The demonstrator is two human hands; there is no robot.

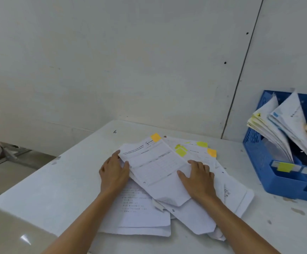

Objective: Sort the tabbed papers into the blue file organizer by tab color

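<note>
Pile: loose tabbed papers (141,217) lie fanned in a heap on the white table (57,180).
Left hand (114,173): at the pile's left side, with the thumb on the top sheet's left edge and the fingertips tucked under it, pinching that sheet.
Right hand (198,178): on the pile's right half, fingers straight and spread, lying flat on the same sheet and grasping nothing.
Top sheet (158,167): a printed form lying askew on top of the pile, with an orange tab (155,137) at its far corner.
Other tabs: a yellow tab (181,151) and a second orange tab (212,152) show at the pile's far right.
Blue file organizer (259,162): right of the pile and apart from it; sorted papers (286,121) lean in its compartments, yellow-tabbed nearest the pile, blue-tabbed next.
Wall (130,52): pale panels beyond the pile.
</note>
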